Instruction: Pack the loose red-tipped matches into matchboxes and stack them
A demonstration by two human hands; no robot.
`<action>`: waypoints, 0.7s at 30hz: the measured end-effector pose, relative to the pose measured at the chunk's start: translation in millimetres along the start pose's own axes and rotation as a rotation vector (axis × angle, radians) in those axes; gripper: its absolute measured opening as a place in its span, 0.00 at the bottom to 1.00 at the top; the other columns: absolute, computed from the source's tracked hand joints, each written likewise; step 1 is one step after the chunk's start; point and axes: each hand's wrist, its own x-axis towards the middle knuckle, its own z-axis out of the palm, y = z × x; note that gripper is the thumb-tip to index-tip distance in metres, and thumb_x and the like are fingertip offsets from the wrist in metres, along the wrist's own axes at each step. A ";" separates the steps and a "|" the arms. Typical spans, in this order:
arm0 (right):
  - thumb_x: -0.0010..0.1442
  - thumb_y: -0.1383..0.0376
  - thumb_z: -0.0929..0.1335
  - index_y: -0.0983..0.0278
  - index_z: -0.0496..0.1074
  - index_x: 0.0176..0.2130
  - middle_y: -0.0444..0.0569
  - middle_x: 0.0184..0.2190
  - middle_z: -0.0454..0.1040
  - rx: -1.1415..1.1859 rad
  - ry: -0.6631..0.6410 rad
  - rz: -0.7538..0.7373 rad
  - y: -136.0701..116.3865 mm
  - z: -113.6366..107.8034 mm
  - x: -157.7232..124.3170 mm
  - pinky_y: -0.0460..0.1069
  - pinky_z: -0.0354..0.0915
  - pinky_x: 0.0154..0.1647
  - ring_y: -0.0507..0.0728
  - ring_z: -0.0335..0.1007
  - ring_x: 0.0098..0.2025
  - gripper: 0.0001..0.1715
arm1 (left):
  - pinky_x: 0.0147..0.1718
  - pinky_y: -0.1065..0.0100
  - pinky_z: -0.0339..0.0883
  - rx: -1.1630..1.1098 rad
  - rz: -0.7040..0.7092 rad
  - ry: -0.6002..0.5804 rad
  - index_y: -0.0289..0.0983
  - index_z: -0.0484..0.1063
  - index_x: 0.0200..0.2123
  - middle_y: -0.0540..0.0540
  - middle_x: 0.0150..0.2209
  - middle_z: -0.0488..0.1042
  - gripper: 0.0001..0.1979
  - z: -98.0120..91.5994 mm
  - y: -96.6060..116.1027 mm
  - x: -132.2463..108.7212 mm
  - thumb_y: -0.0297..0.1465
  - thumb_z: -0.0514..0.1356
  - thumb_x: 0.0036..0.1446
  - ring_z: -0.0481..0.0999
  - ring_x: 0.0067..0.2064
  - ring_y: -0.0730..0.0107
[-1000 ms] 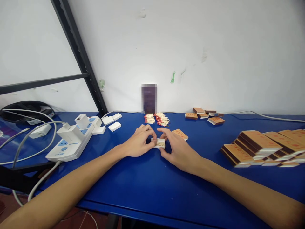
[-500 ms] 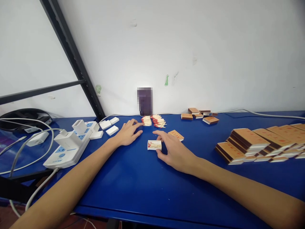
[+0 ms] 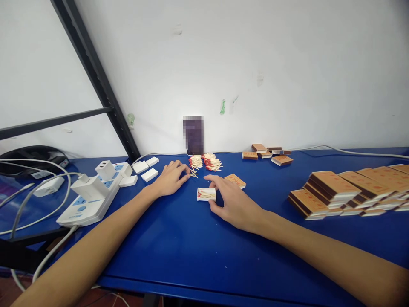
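My left hand [image 3: 172,178] pinches a few matches [image 3: 194,173] between thumb and fingertips, just in front of the match piles. Their heads are hidden by the fingers. My right hand [image 3: 234,201] grips the right end of a small white matchbox tray [image 3: 206,194] between thumb and fingers. Some red-headed matches lie inside this tray. Two piles of matches, a left pile [image 3: 195,161] and a right pile [image 3: 212,162], rest near the wall. Behind my right fingers lies an orange matchbox sleeve [image 3: 235,181], partly hidden.
Several white tray pieces [image 3: 150,175] lie left of my left hand, beside a power strip [image 3: 92,200] with cables. A large stack of matchboxes [image 3: 335,187] stands at the right. More matchboxes [image 3: 282,160] sit by the wall. A dark pixelated object [image 3: 193,135] leans there.
My left hand has drawn a few matches from the left pile toward me, and they now show at its fingertips. My right hand and the tray have stayed in place.
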 end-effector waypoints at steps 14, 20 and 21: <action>0.57 0.70 0.65 0.62 0.55 0.60 0.54 0.47 0.70 0.018 -0.009 0.003 0.7 0.4 -0.6 0.60 0.63 0.52 0.62 0.66 0.49 0.33 | 0.42 0.62 0.57 -0.134 0.244 -0.068 0.38 0.64 0.36 0.46 0.38 0.66 0.14 -19.9 29.4 -15.7 0.38 0.44 0.69 0.62 0.40 0.64; 0.57 0.70 0.65 0.60 0.50 0.63 0.54 0.48 0.71 0.045 0.005 -0.009 3.3 1.6 -1.2 0.60 0.64 0.52 0.62 0.67 0.50 0.38 | 0.45 0.62 0.57 -0.232 0.317 -0.134 0.38 0.64 0.36 0.47 0.37 0.67 0.13 -25.0 47.3 -21.7 0.37 0.45 0.68 0.63 0.39 0.66; 0.57 0.69 0.65 0.60 0.50 0.63 0.54 0.48 0.71 0.045 0.005 -0.006 3.5 1.8 -1.3 0.60 0.64 0.52 0.62 0.67 0.50 0.38 | 0.46 0.62 0.57 -0.232 0.320 -0.141 0.38 0.64 0.37 0.47 0.37 0.67 0.13 -24.6 47.8 -22.0 0.37 0.45 0.68 0.64 0.39 0.67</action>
